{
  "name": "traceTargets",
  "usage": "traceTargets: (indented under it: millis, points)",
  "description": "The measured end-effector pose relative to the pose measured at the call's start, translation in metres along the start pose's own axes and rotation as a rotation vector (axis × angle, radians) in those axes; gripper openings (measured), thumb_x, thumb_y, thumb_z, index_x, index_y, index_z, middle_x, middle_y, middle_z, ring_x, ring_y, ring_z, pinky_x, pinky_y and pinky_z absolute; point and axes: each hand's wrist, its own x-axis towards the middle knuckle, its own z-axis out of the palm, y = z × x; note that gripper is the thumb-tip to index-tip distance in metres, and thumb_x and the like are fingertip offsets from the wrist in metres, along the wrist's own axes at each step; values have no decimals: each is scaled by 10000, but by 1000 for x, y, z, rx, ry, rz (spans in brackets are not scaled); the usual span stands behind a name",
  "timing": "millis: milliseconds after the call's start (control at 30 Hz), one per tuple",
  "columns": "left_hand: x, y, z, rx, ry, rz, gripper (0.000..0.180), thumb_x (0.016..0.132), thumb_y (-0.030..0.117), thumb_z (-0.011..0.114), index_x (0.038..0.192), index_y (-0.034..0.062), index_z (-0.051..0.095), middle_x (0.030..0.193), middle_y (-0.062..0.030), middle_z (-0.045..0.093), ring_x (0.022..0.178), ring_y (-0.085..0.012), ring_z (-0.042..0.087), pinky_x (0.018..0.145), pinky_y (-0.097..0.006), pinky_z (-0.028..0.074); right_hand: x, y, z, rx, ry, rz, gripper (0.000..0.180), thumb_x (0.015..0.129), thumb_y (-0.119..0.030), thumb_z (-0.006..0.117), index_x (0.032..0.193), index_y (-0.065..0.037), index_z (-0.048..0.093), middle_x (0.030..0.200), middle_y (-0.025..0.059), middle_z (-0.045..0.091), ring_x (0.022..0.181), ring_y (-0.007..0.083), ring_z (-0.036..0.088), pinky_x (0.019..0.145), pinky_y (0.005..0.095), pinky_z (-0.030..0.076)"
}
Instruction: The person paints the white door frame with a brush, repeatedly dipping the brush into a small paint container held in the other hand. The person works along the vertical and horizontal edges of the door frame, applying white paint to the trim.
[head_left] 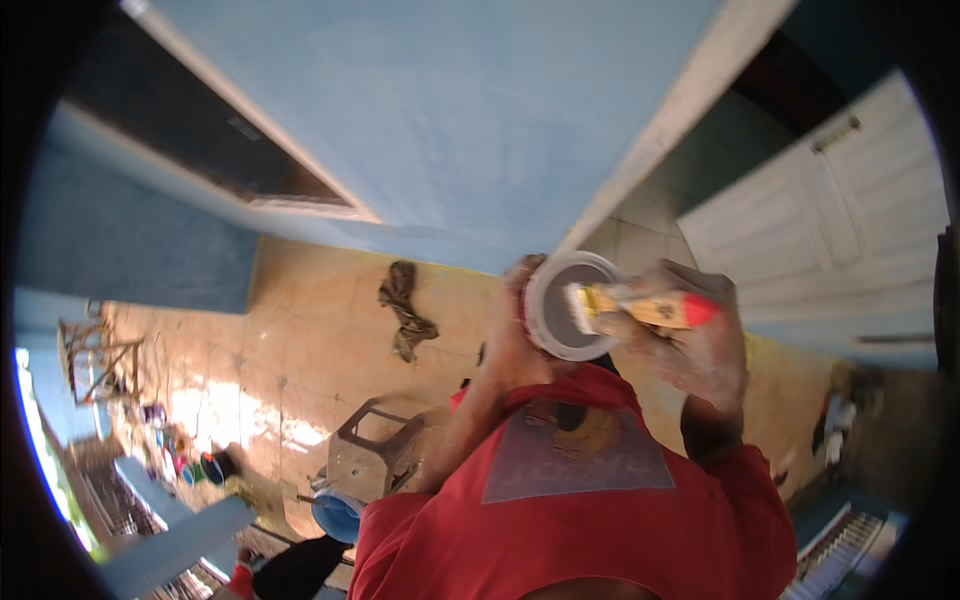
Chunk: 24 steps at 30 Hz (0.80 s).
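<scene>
A round plastic tub [537,318] with a pale rim and a greyish inside is held up in front of my chest. My left hand [515,345] is closed round its left side. In my right hand [700,355] is a paintbrush [655,308] with a yellowish handle and a red end. Its pale bristles point left, over the mouth of the tub; whether they touch the inside, I cannot tell. My right hand is somewhat blurred, but its fingers are wrapped round the brush handle.
A blue wall [450,130] rises ahead, with a white door [810,210] at the right. On the tiled floor lie a crumpled dark cloth [405,310], a brown stool [375,455] and a blue bucket [337,515]. Farther left are a wooden frame [100,360] and several small containers.
</scene>
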Motion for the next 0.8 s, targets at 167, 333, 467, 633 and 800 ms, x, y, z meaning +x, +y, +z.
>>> traceTargets:
  millis: [167, 333, 467, 633, 800]
  points:
    - [7, 4, -13, 439, -59, 156, 1289, 568, 239, 1044, 1598, 26, 300, 1564, -219, 453, 1468, -370, 488, 1213, -500, 424, 6, 9, 8, -109, -96, -91, 232, 905, -236, 871, 1001, -70, 740, 913, 128, 772, 766, 357, 766, 660, 437, 593]
    - [5, 8, -11, 432, -41, 114, 1255, 587, 279, 1043, 1582, 8, 328, 1547, -218, 485, 1443, -366, 510, 1198, -499, 427, 7, 17, 16, -155, -139, -84, 223, 900, -228, 857, 992, -75, 724, 944, 127, 775, 792, 361, 762, 672, 459, 586]
    - [1, 8, -13, 456, -10, 129, 1240, 598, 289, 1045, 1578, -1, 342, 1539, -222, 498, 1442, -370, 513, 1200, -498, 424, 8, 18, 17, -75, -130, -84, 219, 892, -223, 862, 991, -84, 724, 963, 124, 772, 807, 363, 760, 678, 455, 589]
    - [-6, 7, -19, 444, 24, 123, 1218, 587, 267, 1048, 1568, 8, 374, 1546, -238, 504, 1431, -412, 532, 1190, -512, 451, 8, 10, 25, -11, -126, -102, 240, 865, -178, 891, 1011, -70, 735, 958, 115, 774, 802, 334, 771, 676, 422, 598]
    - [-13, 24, -23, 519, 83, 97, 1173, 584, 277, 1041, 1546, 36, 415, 1515, -248, 547, 1393, -458, 561, 1151, -540, 485, 13, 6, 42, 5, -185, -168, 300, 813, -74, 930, 1052, -36, 752, 928, 112, 772, 790, 267, 787, 654, 359, 597]
